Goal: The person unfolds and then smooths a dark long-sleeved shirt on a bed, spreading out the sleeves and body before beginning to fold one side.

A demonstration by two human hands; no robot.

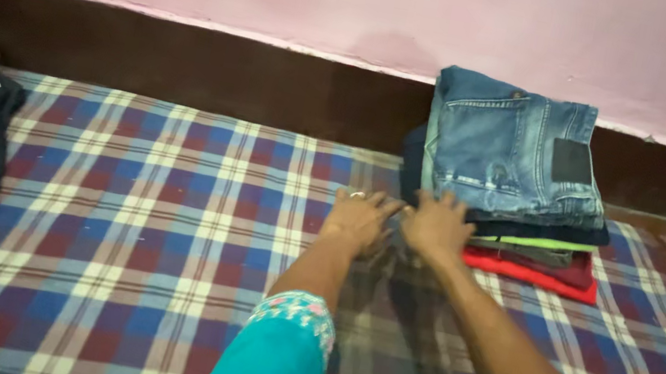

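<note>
While we reach to mid-frame, our right hand (436, 225) lies flat, fingers spread, touching the pile of folded clothes (512, 178) | left hand (359, 217) flat on the checked blanket (120, 204), just left | pile up-right, right hand nearer

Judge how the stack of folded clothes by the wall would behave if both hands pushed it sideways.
The stack of folded clothes would probably shear rather than slide as one: soft layers, with the jeans on top overhanging the thinner pieces. The checked blanket beneath looks likely to drag and wrinkle. With the left hand and right hand low at its edge, upper layers might lag.
</note>
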